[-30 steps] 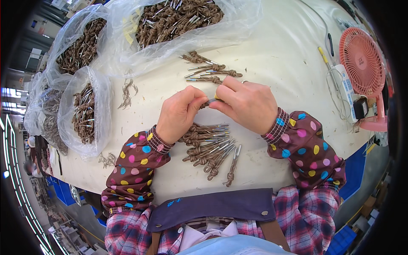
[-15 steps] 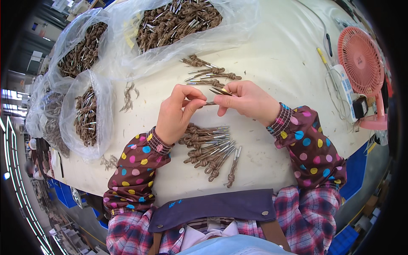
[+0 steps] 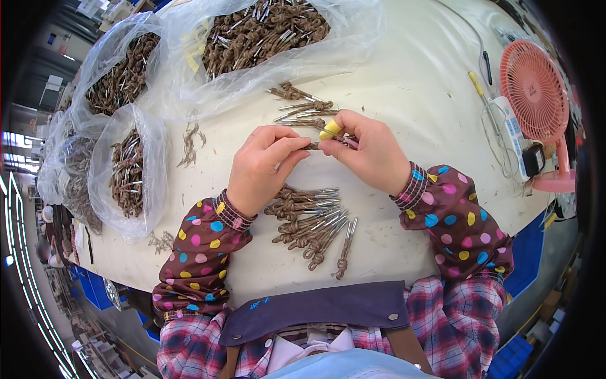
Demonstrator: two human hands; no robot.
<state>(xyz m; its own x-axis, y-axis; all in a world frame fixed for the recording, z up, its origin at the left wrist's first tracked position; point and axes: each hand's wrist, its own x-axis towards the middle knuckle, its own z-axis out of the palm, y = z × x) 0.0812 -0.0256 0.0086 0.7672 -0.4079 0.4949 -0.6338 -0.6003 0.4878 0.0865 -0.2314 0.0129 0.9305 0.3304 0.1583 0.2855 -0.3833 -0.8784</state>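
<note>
Between my hands a short brown cord (image 3: 312, 146) is stretched, mostly hidden by the fingers. My left hand (image 3: 262, 167) pinches its left end between thumb and forefinger. My right hand (image 3: 369, 151) is closed at the cord's other end and also holds small snips (image 3: 348, 139), only partly visible. A yellow covering (image 3: 329, 130) shows at the right forefinger's tip. Nearer me lies a fanned row of knotted brown cords (image 3: 309, 218) with silvery metal tips. One knotted cord (image 3: 346, 249) lies apart at its right. More knotted cords (image 3: 306, 104) lie just beyond my hands.
Clear plastic bags full of knotted cords (image 3: 265, 35) stand at the back and left, including a smaller bag (image 3: 129, 170). Cord scraps (image 3: 190, 145) lie by it. On the right are a pink fan (image 3: 535, 91), a white power strip (image 3: 512, 136) and a yellow-handled tool (image 3: 476, 82).
My right hand has turned, so the snips' dark blades, plain to see before, are now mostly hidden and the yellow fingertip shows more. My left fingers have shifted slightly along the cord.
</note>
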